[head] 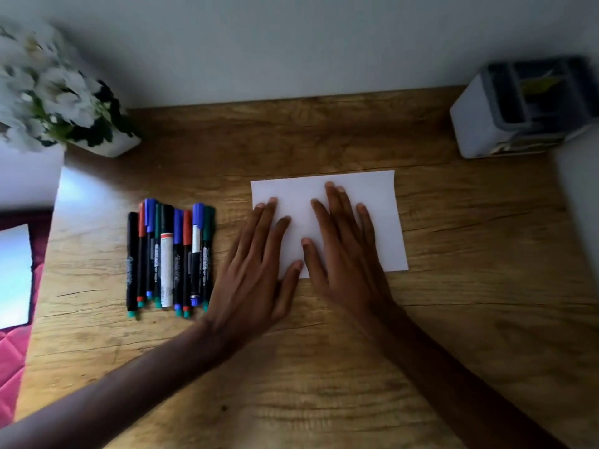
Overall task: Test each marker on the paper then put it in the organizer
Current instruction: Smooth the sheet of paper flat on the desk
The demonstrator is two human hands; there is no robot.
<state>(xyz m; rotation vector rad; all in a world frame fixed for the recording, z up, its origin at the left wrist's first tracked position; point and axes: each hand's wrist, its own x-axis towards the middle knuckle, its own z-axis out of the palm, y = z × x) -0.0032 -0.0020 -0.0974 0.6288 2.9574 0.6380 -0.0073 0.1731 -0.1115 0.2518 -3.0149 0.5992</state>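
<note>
While both flat hands, left hand (256, 270) and right hand (343, 254), press the paper (372, 202), markers (168, 254) lie left, organizer (486, 118) far right on the wooden table (453, 319).

A: What stands at the far left corner of the wooden desk (470, 286)?
B: White flowers (42, 89) in a white pot (115, 145), by the pale wall (291, 43); pink quilted fabric (9, 361) lies off its left edge

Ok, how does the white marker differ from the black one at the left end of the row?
The white marker has a pale barrel and looks thicker; the black marker is dark and slimmer, with a teal end. The white marker sits mid-row, the black marker at the edge. Both lie flat.
</note>
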